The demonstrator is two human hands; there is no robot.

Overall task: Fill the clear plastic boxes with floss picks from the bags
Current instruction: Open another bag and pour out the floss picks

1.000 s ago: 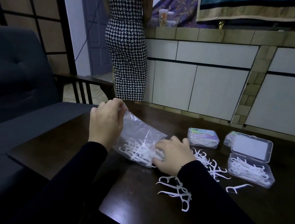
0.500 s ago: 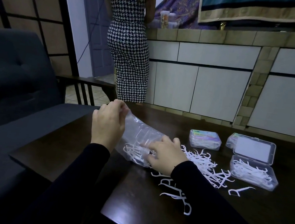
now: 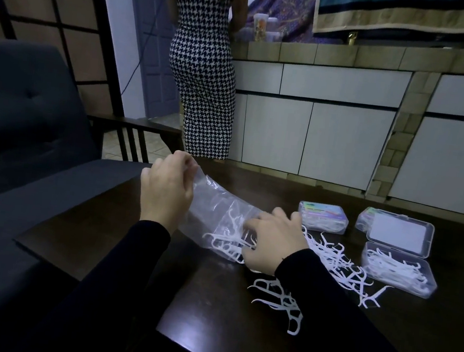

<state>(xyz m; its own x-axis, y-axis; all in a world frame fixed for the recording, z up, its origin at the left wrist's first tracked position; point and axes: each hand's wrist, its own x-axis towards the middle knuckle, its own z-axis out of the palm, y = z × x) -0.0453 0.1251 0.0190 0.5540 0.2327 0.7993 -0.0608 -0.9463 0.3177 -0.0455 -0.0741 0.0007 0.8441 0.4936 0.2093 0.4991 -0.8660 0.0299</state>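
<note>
White floss picks (image 3: 331,259) lie on the dark brown table (image 3: 381,323). Upper centre, a black-and-white houndstooth dress (image 3: 205,71); left, a dark, perhaps navy, sofa (image 3: 28,123); black sleeves (image 3: 128,265) at bottom.

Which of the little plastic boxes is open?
The clear box nearest the right edge of the table is open: its lid stands tipped back and floss picks show inside. The box with the colourful label further left is shut.

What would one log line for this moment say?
left hand: grips bag end, raised | right hand: at bag mouth | picks: spilled on table | open box: part filled
</note>
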